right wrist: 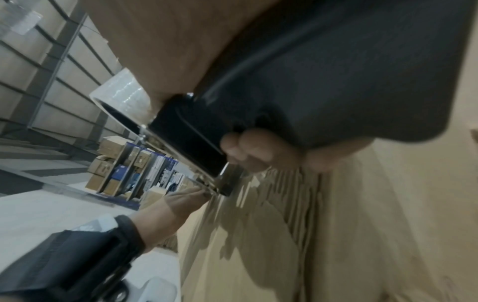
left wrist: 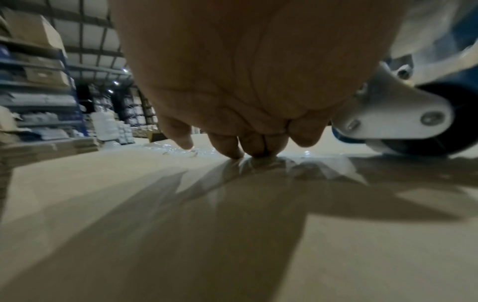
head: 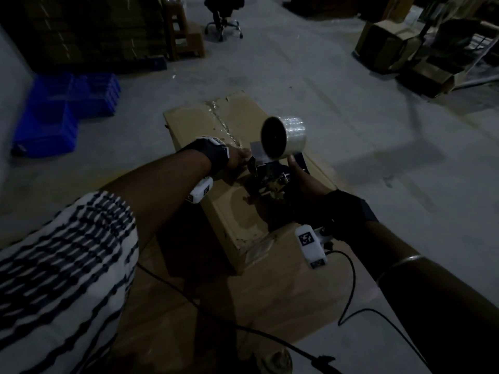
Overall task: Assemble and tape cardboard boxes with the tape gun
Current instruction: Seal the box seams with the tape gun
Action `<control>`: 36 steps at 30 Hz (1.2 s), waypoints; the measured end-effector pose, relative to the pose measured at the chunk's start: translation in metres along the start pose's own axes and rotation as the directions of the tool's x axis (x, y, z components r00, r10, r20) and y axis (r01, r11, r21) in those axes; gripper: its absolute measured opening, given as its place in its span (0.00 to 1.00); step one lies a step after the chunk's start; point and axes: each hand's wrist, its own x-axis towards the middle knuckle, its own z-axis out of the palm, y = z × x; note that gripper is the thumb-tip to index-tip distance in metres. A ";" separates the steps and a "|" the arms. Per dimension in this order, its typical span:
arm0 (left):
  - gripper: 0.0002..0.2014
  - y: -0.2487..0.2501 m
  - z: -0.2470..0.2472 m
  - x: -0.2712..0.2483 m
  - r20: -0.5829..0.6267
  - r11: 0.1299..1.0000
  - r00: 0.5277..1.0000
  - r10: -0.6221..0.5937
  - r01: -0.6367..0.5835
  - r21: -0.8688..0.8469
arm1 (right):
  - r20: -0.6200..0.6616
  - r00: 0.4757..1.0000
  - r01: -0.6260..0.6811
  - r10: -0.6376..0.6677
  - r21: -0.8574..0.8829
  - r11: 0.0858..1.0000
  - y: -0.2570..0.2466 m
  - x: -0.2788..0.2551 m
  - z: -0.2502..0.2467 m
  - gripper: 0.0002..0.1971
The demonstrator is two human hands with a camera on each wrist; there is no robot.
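A long cardboard box (head: 243,220) lies on the floor, and clear tape (head: 221,120) runs along the far half of its top seam. My right hand (head: 305,182) grips the black handle of the tape gun (head: 270,179), whose front end sits on the box top. Its clear tape roll (head: 283,137) stands up above it. In the right wrist view my fingers (right wrist: 240,151) curl round the handle (right wrist: 196,141). My left hand (head: 239,157) is just left of the gun. Its fingertips (left wrist: 248,151) press the crumpled tape (left wrist: 323,165) onto the box (left wrist: 129,204), thumb apart.
Blue plastic crates (head: 54,114) are stacked at the left. An office chair (head: 222,17) and a wooden stool (head: 186,36) stand at the back, open cartons (head: 383,47) at the back right. Flat cardboard (head: 283,292) lies under the box, and a black cable (head: 351,292) trails across it.
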 end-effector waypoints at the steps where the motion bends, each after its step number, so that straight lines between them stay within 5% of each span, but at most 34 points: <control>1: 0.24 -0.001 -0.001 0.004 -0.010 1.000 1.000 0.001 -0.001 0.001 | -0.001 1.000 0.006 -0.006 -0.014 1.000 -0.004 0.002 0.001 0.30; 10: 0.23 -0.005 -0.015 0.007 -0.008 0.956 0.991 -0.132 0.125 -0.264 | -0.002 0.995 -0.100 0.100 -0.022 0.995 -0.004 -0.016 -0.007 0.34; 16: 0.25 -0.011 -0.010 0.021 -0.068 0.915 0.991 -0.116 0.080 -0.395 | -0.037 0.983 -0.184 0.182 -0.049 0.982 0.021 -0.029 -0.024 0.64; 20: 0.25 -0.014 -0.005 0.025 -0.072 0.950 0.995 -0.071 0.046 -0.309 | -0.168 0.969 -0.209 0.179 -0.179 0.961 0.017 -0.023 -0.014 0.61; 29: 0.23 -0.007 -0.008 0.024 -0.182 0.983 0.983 -0.024 -0.011 -0.184 | -0.161 0.977 -0.175 0.140 -0.233 0.957 0.007 -0.008 -0.009 0.64; 36: 0.22 0.002 -0.015 0.022 0.015 0.988 0.997 -0.073 0.075 -0.135 | -0.162 0.977 -0.181 0.140 -0.271 0.945 -0.003 0.013 -0.014 0.63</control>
